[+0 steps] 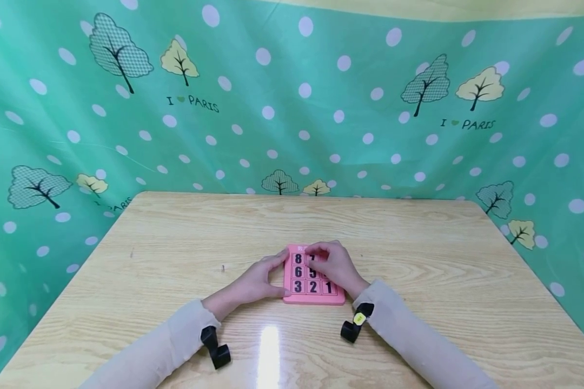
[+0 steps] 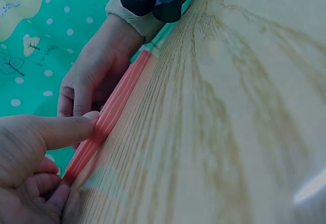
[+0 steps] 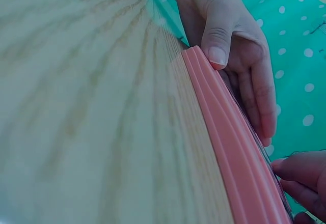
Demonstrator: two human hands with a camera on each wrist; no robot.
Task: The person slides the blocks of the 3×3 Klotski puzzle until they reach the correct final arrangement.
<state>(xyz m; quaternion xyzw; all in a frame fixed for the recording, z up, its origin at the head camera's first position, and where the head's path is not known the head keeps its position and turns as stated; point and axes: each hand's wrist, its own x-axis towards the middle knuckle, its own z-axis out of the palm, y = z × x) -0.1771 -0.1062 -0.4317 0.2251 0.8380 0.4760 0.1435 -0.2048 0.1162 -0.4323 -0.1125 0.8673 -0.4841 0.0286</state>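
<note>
A pink number puzzle board (image 1: 314, 299) lies flat on the table, with black digits on its square tiles. The digits 8, 6, 5, 3, 2 and 1 show; 7 is partly covered. My left hand (image 1: 256, 281) holds the board's left side, thumb at the near corner and fingers at the far one. In the left wrist view its thumb (image 2: 76, 128) lies against the pink edge. Over the upper right of the board is my right hand (image 1: 334, 266), thumb and index fingertips at the 7 tile (image 1: 312, 258). Whether they pinch it is unclear. This hand hides the right-hand tiles.
The wooden table (image 1: 175, 237) extends around the board on all sides. Behind it hangs a green dotted curtain (image 1: 292, 124) with printed trees. Black wrist cameras (image 1: 216, 348) are strapped over both light sleeves. A light reflection shines on the near tabletop.
</note>
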